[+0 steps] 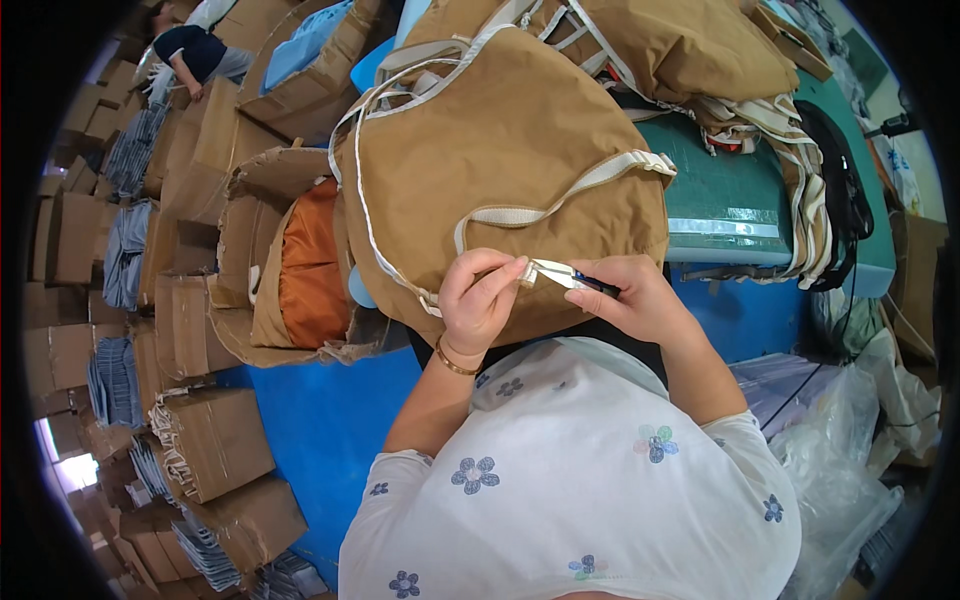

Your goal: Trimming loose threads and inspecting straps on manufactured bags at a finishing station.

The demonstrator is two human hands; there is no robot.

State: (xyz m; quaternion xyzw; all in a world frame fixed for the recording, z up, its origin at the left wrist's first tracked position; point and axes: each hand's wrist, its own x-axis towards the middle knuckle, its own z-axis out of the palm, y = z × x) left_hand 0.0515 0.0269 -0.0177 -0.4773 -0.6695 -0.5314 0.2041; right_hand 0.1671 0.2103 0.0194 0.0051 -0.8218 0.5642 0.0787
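A tan fabric bag (500, 130) with white piping lies in front of me on the table. My left hand (474, 305) is closed in a pinch on the end of a white webbing strap (529, 272) at the bag's near edge. Close beside it, my right hand (640, 298) is wrapped round thread snips (597, 284) with a dark handle. Their pale metal blades point left and meet the strap end by my left fingertips. A second white strap (540, 212) curves across the bag to a white buckle (655, 162) at its right side.
More tan bags (690, 50) with white straps are heaped at the far right on the green table (720, 190). At left stands an open carton (245, 220) holding orange and tan fabric. Stacked boxes (225, 440) and a person (195, 50) are farther left; clear plastic (830, 450) lies at right.
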